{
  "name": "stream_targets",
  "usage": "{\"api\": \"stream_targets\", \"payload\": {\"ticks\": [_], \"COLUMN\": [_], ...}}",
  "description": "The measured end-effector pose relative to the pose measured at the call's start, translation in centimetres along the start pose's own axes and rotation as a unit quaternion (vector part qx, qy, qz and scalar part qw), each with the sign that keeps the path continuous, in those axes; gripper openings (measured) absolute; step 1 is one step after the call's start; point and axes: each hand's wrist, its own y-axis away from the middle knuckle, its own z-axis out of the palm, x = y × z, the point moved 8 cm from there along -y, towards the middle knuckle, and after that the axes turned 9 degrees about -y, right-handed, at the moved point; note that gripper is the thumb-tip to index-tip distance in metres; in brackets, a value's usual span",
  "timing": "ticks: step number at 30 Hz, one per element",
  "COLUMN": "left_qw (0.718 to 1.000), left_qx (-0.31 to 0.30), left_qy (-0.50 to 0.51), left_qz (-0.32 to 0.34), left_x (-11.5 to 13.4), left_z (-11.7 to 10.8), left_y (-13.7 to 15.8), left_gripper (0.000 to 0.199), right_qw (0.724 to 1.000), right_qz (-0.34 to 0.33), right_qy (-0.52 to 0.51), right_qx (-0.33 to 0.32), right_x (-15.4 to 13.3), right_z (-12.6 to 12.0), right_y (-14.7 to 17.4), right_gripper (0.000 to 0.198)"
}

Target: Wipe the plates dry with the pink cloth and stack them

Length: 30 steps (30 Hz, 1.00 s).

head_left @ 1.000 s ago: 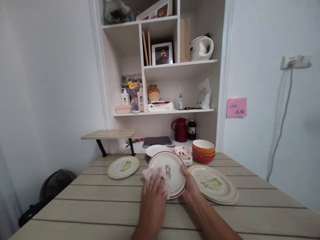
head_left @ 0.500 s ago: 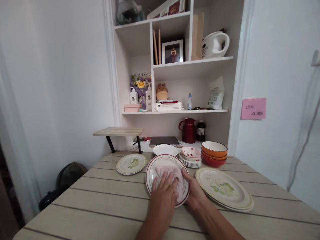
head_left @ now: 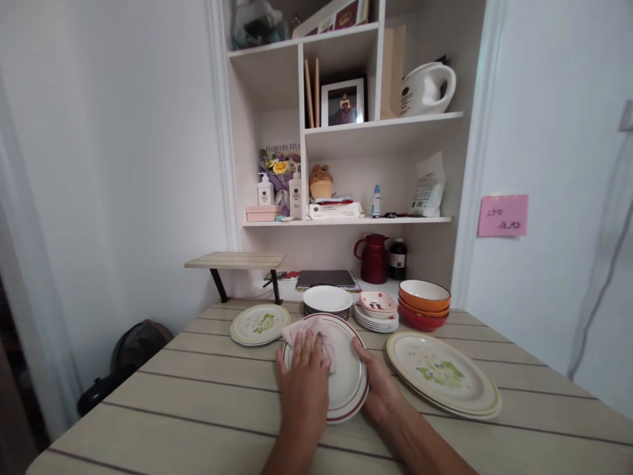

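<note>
A white plate (head_left: 349, 376) with red-brown rings on its rim tilts toward me above the middle of the table. My right hand (head_left: 380, 382) grips its right edge, thumb on the rim and fingers behind it. On the plate's upper left lies a pale pink cloth (head_left: 326, 333), partly over the rim. My left hand (head_left: 305, 376) presses that cloth against the plate, fingers extended over it and thumb out near the left rim. Part of the cloth is hidden under the fingers.
Flower-patterned plates (head_left: 260, 323) lie at left, and larger oval platters (head_left: 445, 376) at right. Behind are stacked white plates (head_left: 327, 298), small dishes with a strawberry-like pattern (head_left: 378, 302) and orange-red bowls (head_left: 424, 305). A small raised shelf (head_left: 235, 260) stands at the back left.
My left hand and the cloth have slid from the plate's middle to its upper left. The plate has dropped slightly toward me, with my right hand still on its right edge.
</note>
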Motion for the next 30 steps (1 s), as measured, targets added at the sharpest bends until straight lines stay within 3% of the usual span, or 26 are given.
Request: {"api": "stream_targets", "payload": {"ticks": [4,11,16,22,26,30], "left_qw": [1.0,0.986,0.98,0.984,0.995,0.998], "left_qx": [0.013,0.038,-0.005,-0.08,-0.072,-0.052], "left_qy": [-0.001,0.03,0.062,0.078,0.037,-0.002], "left_qz": [0.022,0.16,0.188,0.14,0.057,0.03], "left_x": [0.6,3.7,4.6,3.4,1.6,0.6], "left_z": [-0.3,-0.5,-0.5,-0.5,-0.2,-0.1], "left_y": [-0.1,1.1,1.4,0.7,0.1,0.0], "left_gripper": [0.039,0.035,0.041,0.045,0.047,0.044], "right_qw": [0.999,0.997,0.999,0.998,0.998,1.0], "right_qz": [-0.028,-0.064,-0.028,0.02,0.027,-0.007], "right_qy": [-0.02,-0.03,-0.003,0.014,0.015,0.005], "right_qx": [-0.007,0.008,-0.033,-0.053,-0.046,-0.019], "right_x": [-1.2,-3.7,-2.6,0.5,1.2,0.2], "right_z": [-0.2,-0.1,0.8,1.3,1.3,0.7], "right_y": [-0.2,0.0,0.3,0.4,0.3,-0.1], "right_gripper": [0.054,0.055,0.054,0.046,0.048,0.052]}}
